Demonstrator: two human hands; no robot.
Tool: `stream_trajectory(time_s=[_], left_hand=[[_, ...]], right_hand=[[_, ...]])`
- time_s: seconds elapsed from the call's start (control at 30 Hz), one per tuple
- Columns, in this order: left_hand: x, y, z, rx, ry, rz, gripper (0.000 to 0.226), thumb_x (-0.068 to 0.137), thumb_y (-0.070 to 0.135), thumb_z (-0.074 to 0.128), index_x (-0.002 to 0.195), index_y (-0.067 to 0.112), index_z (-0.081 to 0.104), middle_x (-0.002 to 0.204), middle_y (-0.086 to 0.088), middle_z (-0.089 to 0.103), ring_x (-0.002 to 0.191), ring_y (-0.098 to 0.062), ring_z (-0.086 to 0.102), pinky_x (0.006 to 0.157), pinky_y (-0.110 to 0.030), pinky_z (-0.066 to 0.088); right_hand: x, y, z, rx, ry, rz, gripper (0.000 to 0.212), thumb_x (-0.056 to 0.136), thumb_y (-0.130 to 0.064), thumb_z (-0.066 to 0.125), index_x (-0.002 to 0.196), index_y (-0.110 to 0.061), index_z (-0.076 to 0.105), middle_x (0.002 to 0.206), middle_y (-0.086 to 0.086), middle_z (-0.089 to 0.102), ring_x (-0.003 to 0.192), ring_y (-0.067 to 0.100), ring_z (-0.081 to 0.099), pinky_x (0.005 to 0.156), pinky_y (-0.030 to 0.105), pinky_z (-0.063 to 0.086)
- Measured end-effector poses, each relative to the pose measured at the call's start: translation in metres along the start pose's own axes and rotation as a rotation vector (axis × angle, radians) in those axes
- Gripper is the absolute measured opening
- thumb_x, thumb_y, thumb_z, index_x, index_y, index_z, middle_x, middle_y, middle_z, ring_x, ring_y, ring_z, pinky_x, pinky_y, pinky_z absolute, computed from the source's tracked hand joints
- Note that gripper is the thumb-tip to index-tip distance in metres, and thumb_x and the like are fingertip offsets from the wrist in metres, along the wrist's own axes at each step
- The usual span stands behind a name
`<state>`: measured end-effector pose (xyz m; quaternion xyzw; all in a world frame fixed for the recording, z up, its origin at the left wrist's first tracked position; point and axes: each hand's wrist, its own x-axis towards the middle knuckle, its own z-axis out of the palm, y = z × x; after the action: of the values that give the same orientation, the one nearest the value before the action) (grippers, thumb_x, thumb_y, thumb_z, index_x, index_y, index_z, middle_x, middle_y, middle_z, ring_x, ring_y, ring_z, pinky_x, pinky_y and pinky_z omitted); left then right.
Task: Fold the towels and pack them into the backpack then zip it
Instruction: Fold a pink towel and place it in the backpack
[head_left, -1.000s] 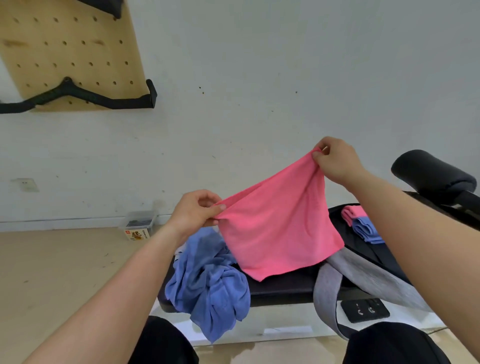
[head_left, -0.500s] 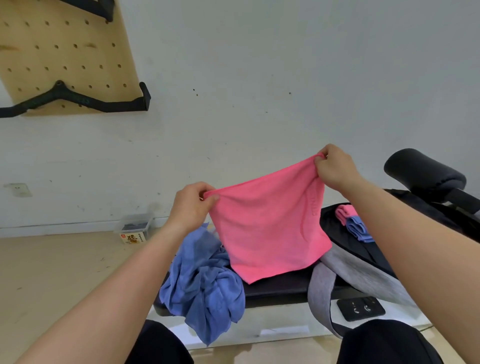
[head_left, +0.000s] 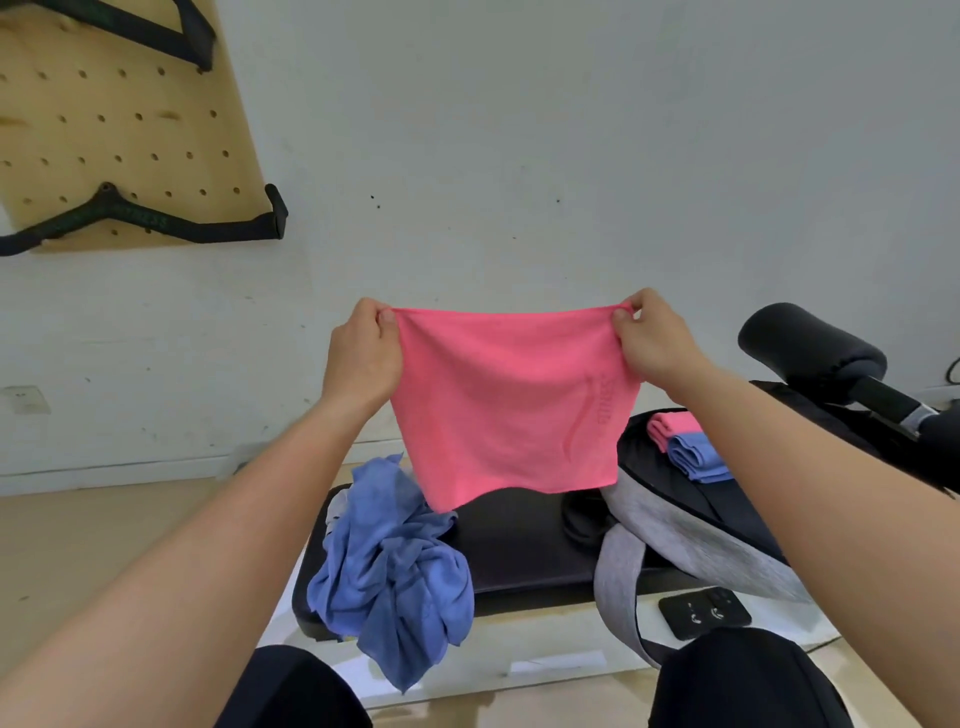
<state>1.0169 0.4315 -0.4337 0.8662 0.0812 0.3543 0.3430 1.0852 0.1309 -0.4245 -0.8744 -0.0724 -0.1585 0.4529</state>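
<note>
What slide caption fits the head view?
Left hand and right hand pinch a pink towel spread above the bench; crumpled blue towels beside it, folded towels in the backpack.

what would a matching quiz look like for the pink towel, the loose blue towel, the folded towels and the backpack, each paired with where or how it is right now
Column one
1. pink towel
2. loose blue towel
3. folded towels
4. backpack

Column two
a. crumpled in a heap on the left end of the bench
b. lying open on the bench at the right
c. held up spread out, top corners pinched by the left hand and the right hand
d. lying inside the open backpack

Pairs: 1-c, 2-a, 3-d, 4-b
</note>
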Motion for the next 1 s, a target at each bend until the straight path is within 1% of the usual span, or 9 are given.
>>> stream_trajectory(time_s=[0.17, 0.33, 0.5, 0.57, 0.67, 0.73, 0.8, 0.9, 1.0], left_hand=[[0.006, -0.005, -0.002, -0.004, 0.029, 0.027, 0.023, 0.105, 0.023, 0.04, 0.11, 0.011, 0.058, 0.1, -0.002, 0.061, 0.09, -0.019, 0.052, 0.077, -0.029, 0.037], [0.016, -0.032, 0.025, 0.131, -0.002, -0.021, 0.022, 0.101, 0.034, 0.047, 0.109, 0.019, 0.062, 0.105, -0.002, 0.068, 0.097, -0.026, 0.06, 0.078, -0.034, 0.044], [0.019, -0.078, 0.066, 0.294, -0.132, -0.134, 0.02, 0.098, 0.041, 0.052, 0.104, 0.025, 0.063, 0.105, 0.0, 0.069, 0.097, -0.028, 0.062, 0.073, -0.034, 0.042], [0.02, -0.091, 0.076, 0.289, -0.154, -0.159, 0.018, 0.096, 0.04, 0.055, 0.102, 0.027, 0.065, 0.104, 0.0, 0.069, 0.098, -0.028, 0.063, 0.076, -0.034, 0.046], [0.024, -0.105, 0.082, 0.23, -0.164, -0.154, 0.013, 0.095, 0.037, 0.059, 0.096, 0.025, 0.066, 0.097, 0.0, 0.071, 0.088, -0.025, 0.065, 0.077, -0.035, 0.052], [0.022, -0.11, 0.08, 0.125, -0.176, -0.153, 0.01, 0.094, 0.03, 0.062, 0.093, 0.021, 0.066, 0.09, -0.002, 0.071, 0.07, -0.022, 0.068, 0.073, -0.036, 0.057], [0.012, -0.112, 0.076, -0.017, -0.204, -0.18, 0.007, 0.094, 0.021, 0.063, 0.091, 0.016, 0.067, 0.081, -0.002, 0.071, 0.055, -0.018, 0.069, 0.069, -0.038, 0.06], [-0.016, -0.116, 0.066, -0.15, -0.257, -0.185, 0.008, 0.094, 0.015, 0.064, 0.087, 0.019, 0.066, 0.078, 0.0, 0.072, 0.063, -0.015, 0.073, 0.073, -0.044, 0.061], [-0.053, -0.12, 0.055, -0.129, -0.326, -0.129, 0.007, 0.091, 0.026, 0.067, 0.085, 0.027, 0.069, 0.08, 0.01, 0.073, 0.075, -0.008, 0.071, 0.078, -0.039, 0.059]], right_hand=[[0.007, 0.005, 0.004, 0.084, -0.026, 0.016, 0.015, 0.103, -0.029, 0.041, 0.11, -0.019, 0.05, 0.109, 0.002, 0.053, 0.095, 0.02, 0.05, 0.064, 0.028, 0.037], [0.022, 0.025, 0.032, -0.056, -0.02, 0.018, 0.024, 0.103, -0.028, 0.04, 0.117, -0.013, 0.051, 0.11, 0.004, 0.054, 0.098, 0.023, 0.052, 0.081, 0.032, 0.039], [0.039, 0.064, 0.077, -0.258, -0.056, 0.034, 0.02, 0.099, -0.029, 0.042, 0.11, -0.015, 0.052, 0.104, 0.009, 0.06, 0.094, 0.03, 0.055, 0.08, 0.039, 0.045], [0.048, 0.07, 0.089, -0.208, -0.072, 0.045, 0.016, 0.098, -0.023, 0.046, 0.108, -0.015, 0.056, 0.101, 0.01, 0.063, 0.09, 0.03, 0.059, 0.077, 0.037, 0.048], [0.055, 0.074, 0.1, -0.026, -0.102, 0.11, 0.012, 0.096, -0.013, 0.049, 0.103, -0.01, 0.058, 0.087, 0.01, 0.063, 0.069, 0.026, 0.066, 0.058, 0.037, 0.057], [0.051, 0.078, 0.104, 0.105, -0.14, 0.164, 0.012, 0.095, -0.007, 0.05, 0.101, -0.007, 0.059, 0.08, 0.008, 0.058, 0.062, 0.025, 0.066, 0.059, 0.041, 0.06], [0.041, 0.083, 0.105, 0.196, -0.176, 0.191, 0.011, 0.092, -0.003, 0.05, 0.097, -0.007, 0.059, 0.081, 0.011, 0.059, 0.066, 0.029, 0.068, 0.064, 0.044, 0.061], [0.022, 0.091, 0.102, 0.27, -0.249, 0.223, 0.015, 0.09, 0.002, 0.046, 0.09, -0.005, 0.059, 0.081, 0.015, 0.061, 0.071, 0.029, 0.069, 0.067, 0.041, 0.06], [0.0, 0.107, 0.099, 0.31, -0.263, 0.303, 0.025, 0.086, -0.013, 0.048, 0.072, -0.004, 0.066, 0.081, 0.018, 0.067, 0.076, 0.034, 0.071, 0.076, 0.045, 0.06]])
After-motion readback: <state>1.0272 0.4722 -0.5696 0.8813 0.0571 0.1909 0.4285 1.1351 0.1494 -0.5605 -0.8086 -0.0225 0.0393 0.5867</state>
